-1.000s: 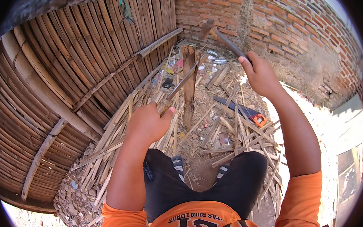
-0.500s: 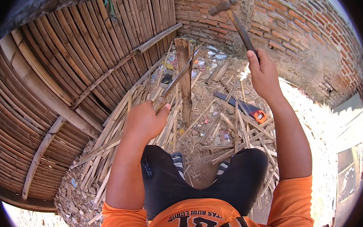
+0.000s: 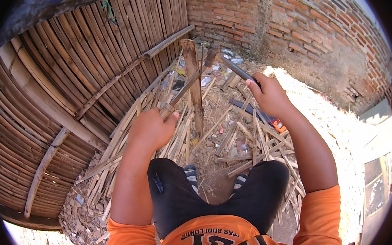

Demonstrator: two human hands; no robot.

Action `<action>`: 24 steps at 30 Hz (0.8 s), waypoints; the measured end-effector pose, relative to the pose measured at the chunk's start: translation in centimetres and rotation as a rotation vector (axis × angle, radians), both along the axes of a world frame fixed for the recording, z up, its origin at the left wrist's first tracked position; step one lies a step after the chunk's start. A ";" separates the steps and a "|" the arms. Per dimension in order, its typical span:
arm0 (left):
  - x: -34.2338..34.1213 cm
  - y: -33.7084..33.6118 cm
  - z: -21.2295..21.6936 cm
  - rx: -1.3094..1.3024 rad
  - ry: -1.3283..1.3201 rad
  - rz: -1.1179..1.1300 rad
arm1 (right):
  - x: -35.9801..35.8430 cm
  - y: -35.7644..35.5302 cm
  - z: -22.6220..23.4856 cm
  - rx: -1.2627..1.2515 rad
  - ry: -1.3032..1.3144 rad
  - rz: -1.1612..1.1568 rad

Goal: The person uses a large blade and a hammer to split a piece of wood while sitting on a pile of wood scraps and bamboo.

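A brown, weathered plank point(image 3: 193, 89) stands upright, split along its right side. Left of it, the left hand point(image 3: 150, 129) grips a knife point(image 3: 181, 92) crossing it; right of it, the right hand point(image 3: 268, 93) clenches a hammer point(image 3: 236, 68). A bamboo wall point(image 3: 82, 57) stands left of the plank, a brick wall point(image 3: 316, 38) behind, sunlit ground point(image 3: 314, 104) rightward.

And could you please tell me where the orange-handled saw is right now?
In the head view, the saw lies among the thin wooden strips, to the right of the upright post and just below the right hand in the picture.
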State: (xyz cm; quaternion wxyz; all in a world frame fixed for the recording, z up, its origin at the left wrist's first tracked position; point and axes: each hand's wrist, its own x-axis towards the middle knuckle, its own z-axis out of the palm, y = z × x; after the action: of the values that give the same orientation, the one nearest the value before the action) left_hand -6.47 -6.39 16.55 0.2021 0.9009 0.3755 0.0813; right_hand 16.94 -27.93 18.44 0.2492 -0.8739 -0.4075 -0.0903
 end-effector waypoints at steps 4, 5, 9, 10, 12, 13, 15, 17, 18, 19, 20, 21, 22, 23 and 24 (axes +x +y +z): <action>0.0 0.0 0.0 -0.004 0.037 -0.007 | 1.0 -0.7 1.7 0.265 -0.014 -0.020; 0.0 0.1 -0.1 -0.001 0.037 -0.006 | 0.9 -0.5 1.5 0.299 -0.015 -0.018; -0.1 0.0 -0.4 0.001 0.053 -0.016 | 0.0 0.7 -0.9 0.029 0.007 0.010; -0.1 0.0 -0.4 0.001 0.059 -0.016 | -0.2 0.4 -0.9 0.004 0.014 0.021; -0.2 0.2 -0.8 0.016 0.045 -0.027 | -0.4 0.3 -0.7 0.068 0.032 0.033; -0.3 0.2 -0.9 0.024 0.039 -0.033 | -0.2 0.3 -0.1 0.159 0.035 0.028; 0.1 0.0 -0.7 -0.011 0.054 -0.012 | -0.3 0.2 0.1 0.281 0.050 -0.005; 0.3 -0.1 -0.6 -0.026 0.065 -0.007 | -0.7 0.6 0.3 0.352 0.059 -0.035; 0.4 -0.1 -0.6 -0.025 0.069 -0.012 | -0.3 0.7 -0.8 0.281 0.015 -0.022; 0.5 -0.2 -0.5 -0.023 0.073 -0.018 | 0.2 0.7 -1.6 0.106 0.028 -0.005; 0.5 0.0 -0.6 0.004 0.055 -0.025 | 0.4 0.8 -2.1 0.056 0.047 -0.007; 0.5 0.1 -0.9 0.031 0.036 -0.032 | 0.5 0.7 -2.3 0.007 0.065 -0.009; 0.6 0.2 -1.2 0.058 0.018 -0.040 | 0.8 0.4 -2.0 0.065 0.055 -0.036; 0.7 0.4 -1.8 0.107 -0.006 -0.051 | 1.1 0.2 -1.7 0.118 0.052 -0.058; 0.8 0.5 -2.4 0.156 -0.029 -0.063 | 1.2 0.2 -1.2 0.171 0.050 -0.081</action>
State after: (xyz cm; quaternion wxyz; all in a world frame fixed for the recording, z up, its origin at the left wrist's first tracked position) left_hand -5.62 -5.87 14.19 0.1392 0.9240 0.3365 0.1168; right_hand 18.12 -27.75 17.20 0.3291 -0.8670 -0.3566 -0.1131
